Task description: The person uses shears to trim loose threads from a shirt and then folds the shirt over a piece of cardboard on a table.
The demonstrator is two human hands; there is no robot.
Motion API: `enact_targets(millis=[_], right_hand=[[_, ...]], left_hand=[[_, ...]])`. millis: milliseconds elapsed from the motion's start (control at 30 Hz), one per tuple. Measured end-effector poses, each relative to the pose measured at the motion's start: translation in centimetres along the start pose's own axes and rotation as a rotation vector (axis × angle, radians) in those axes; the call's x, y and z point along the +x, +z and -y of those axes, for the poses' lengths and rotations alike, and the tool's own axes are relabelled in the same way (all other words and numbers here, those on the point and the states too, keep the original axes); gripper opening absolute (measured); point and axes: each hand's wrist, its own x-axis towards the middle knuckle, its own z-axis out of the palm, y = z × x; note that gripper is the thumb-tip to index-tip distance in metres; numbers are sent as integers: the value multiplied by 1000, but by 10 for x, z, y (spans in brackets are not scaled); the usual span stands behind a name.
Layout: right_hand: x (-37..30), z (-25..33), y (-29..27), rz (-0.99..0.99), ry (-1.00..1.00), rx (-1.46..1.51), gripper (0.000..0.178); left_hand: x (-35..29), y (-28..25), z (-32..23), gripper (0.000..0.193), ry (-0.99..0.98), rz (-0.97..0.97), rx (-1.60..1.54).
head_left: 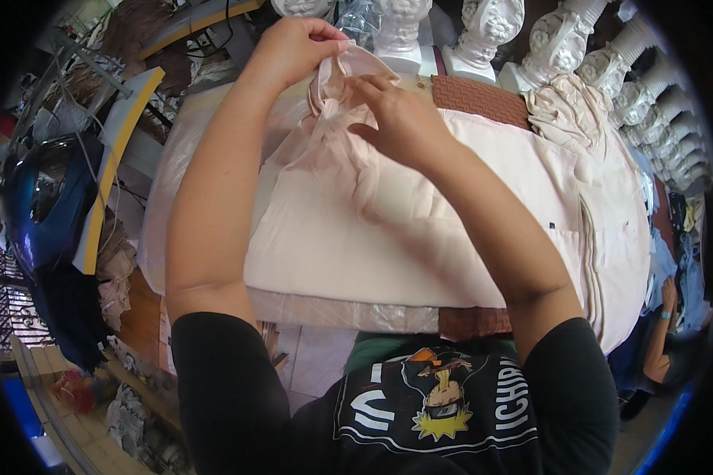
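A pale pink garment point(372, 261), seemingly a shirt, lies spread across the table in front of me. Its upper end, which looks like a collar, is gathered and raised at the far side. My left hand point(297, 51) pinches the edge of that raised part between thumb and fingers. Just to the right and nearer, my right hand point(404, 123) has its fingers apart, with the fingertips against the bunched cloth. Folds fan out from beneath both hands toward me.
White ornate pedestals point(487, 36) line the far side and curve to the right. A brown textured mat point(479, 99) and crumpled pink cloth point(574, 111) lie beyond the garment. Plastic film point(333, 310) covers the table's near edge. Another person's arm point(659, 340) shows at right, a yellow-edged board point(123, 170) at left.
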Motion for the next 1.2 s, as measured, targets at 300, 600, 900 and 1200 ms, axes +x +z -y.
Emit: enact_targets(millis=[300,600,900,1200], right_hand=[[2,19,-53,-42,-56,-39,21],[-13,47,-62,-74,78,7,23],[-21,48,-60,-149,10,119,12],[-24,45,-57,-9,149,85,18]], left_hand=[[-62,-46,-37,18,97,-45,150],[-115,-47,-69,24,193,-88,-4],[-216,42,105,79,-348,-151,83],[-187,42,124,43,-512,-176,246]])
